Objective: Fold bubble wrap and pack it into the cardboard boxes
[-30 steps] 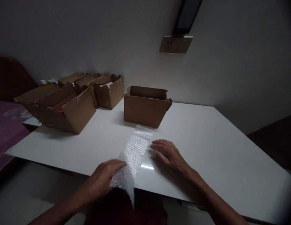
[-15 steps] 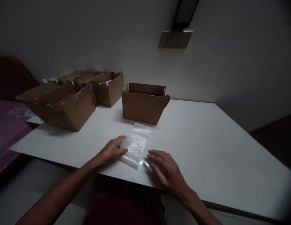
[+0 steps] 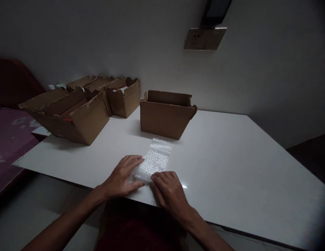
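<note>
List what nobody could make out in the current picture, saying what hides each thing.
All in the head view:
Floor of the lone cardboard box: hidden behind its near side.
Near right corner of the bubble wrap: covered by the right hand.
Top of the dark device: cut off by the upper edge.
Most of the red thing: hidden by box sides.
</note>
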`<state>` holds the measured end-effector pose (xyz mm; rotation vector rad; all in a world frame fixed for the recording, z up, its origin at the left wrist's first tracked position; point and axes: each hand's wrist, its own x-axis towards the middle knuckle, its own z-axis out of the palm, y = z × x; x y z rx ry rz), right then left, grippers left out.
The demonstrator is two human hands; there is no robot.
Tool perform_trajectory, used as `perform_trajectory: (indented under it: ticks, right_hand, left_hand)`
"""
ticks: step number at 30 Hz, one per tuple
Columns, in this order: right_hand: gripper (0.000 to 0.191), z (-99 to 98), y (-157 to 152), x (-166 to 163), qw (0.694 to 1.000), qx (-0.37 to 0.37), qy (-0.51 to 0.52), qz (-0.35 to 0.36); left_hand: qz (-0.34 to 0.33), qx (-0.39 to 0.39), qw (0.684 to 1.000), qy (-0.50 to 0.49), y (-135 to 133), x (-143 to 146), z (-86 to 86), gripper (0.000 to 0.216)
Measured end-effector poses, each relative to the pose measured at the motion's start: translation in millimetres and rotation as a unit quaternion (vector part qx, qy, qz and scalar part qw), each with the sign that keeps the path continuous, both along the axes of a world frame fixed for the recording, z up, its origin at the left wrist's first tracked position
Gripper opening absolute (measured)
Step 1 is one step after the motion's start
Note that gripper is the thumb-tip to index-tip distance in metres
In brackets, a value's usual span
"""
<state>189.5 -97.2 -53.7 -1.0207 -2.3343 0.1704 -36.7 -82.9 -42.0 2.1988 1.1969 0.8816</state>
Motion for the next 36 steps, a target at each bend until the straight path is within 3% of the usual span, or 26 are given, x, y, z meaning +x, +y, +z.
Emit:
perform_trajectory:
  ticks: [2,5,8,10,12,15,19,21,23,26,30,32,34,36]
  right_hand:
    - [0.016,3.9,-4,6,0.998,-0.061,0.033,0.004]
    - [0.017,6.2,-10,17,0.989,-0.116,0.086,-0.01]
    - [0.026,6.0,-16,28,0.993,-0.042,0.103,-0.046]
    - [0.032,5.7,-17,32,0.996,0.024,0.065,-0.05]
    - [0.034,5.2,-15,31,0.998,0.046,0.001,-0.036]
    - [0.032,3.5,-10,25,0.997,0.046,-0.054,-0.024]
    - [0.029,1.0,-9,25,1.0,0.002,0.025,-0.009]
    - [0.029,0.4,-15,30,0.996,-0.058,0.071,-0.003]
    - [0.031,0.8,-22,36,0.993,-0.084,0.087,-0.01]
    - [0.035,2.6,-29,41,0.997,-0.028,0.05,-0.043]
    - [0.04,1.9,-23,35,0.998,0.024,-0.05,-0.043]
    - [0.036,-0.8,-16,31,0.997,0.035,-0.051,-0.036]
    - [0.03,-3.3,-9,28,0.998,0.034,0.001,-0.048]
    - [0.027,-4.1,-7,27,0.995,-0.001,0.075,-0.072]
  left_hand:
    - [-0.034,0.013,0.999,-0.003,-12,2,-4.7,0.044]
    - [-0.008,-0.044,0.999,-0.02,-18,12,-10.1,0.034]
    - [0.036,-0.128,0.99,-0.037,-10,25,-10.7,0.038]
    - [0.047,-0.144,0.988,-0.041,-1,31,-11.1,0.041]
    - [0.053,-0.112,0.992,-0.036,6,35,-13.3,0.04]
    - [0.059,-0.005,0.998,-0.026,8,35,-17.4,0.035]
    - [-0.016,0.061,0.998,-0.01,-9,26,-13.5,0.042]
    - [-0.035,0.02,0.999,-0.011,-19,22,-8.2,0.047]
    - [-0.012,-0.058,0.998,-0.015,-24,21,-3.8,0.05]
    - [0.038,-0.142,0.989,0.0,-18,27,-3.3,0.052]
    - [0.07,-0.094,0.993,0.01,-1,38,-9.0,0.046]
    - [0.099,-0.074,0.992,-0.026,1,41,-10.3,0.044]
    - [0.148,-0.106,0.976,-0.118,-3,42,-10.0,0.046]
    - [0.181,-0.191,0.928,-0.264,-13,41,-8.8,0.053]
